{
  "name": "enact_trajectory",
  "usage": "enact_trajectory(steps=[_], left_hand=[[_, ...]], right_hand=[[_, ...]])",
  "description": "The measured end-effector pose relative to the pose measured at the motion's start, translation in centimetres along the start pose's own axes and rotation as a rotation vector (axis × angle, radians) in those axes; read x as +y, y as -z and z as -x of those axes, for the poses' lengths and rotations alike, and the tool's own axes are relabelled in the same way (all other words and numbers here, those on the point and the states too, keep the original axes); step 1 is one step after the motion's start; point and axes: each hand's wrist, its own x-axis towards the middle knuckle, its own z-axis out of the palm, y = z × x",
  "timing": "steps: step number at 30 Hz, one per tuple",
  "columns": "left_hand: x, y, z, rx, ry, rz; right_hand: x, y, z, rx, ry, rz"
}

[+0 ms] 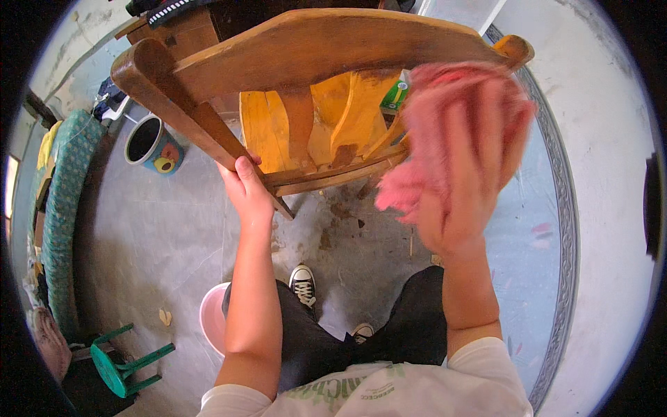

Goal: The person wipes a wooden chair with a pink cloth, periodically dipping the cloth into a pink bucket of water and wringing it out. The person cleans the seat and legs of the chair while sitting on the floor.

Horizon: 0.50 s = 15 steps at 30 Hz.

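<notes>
A wooden chair (323,47) stands before me, its slatted back towards me and its yellowish seat showing through the gaps. My left hand (246,182) is wrapped around the lower part of the left back post (182,114). In my right hand (464,193) is a pink cloth (469,99), blurred by motion. The cloth covers the right side of the chair back and hides the post there. Whether it presses on the wood cannot be told. A green and white box (394,98) shows through the back, partly hidden by the cloth.
A pink basin (213,318) is on the floor by my left leg. Left lie a green plastic stool (112,370) on its side and a patterned bucket (151,146). A rolled teal mattress (73,219) leans along the left. The wall (531,250) rises close on my right.
</notes>
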Motion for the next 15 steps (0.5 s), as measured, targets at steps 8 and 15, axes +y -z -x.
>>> enact_trajectory(steps=[8,15], left_hand=[[0.0,0.0,0.3,-0.013,0.052,-0.037],[0.6,0.4,-0.2,-0.052,-0.027,-0.047]], right_hand=[[-3.0,-11.4,-4.6,0.341,0.035,-0.143],[-6.4,-10.8,-6.0,0.236,0.102,-0.048]])
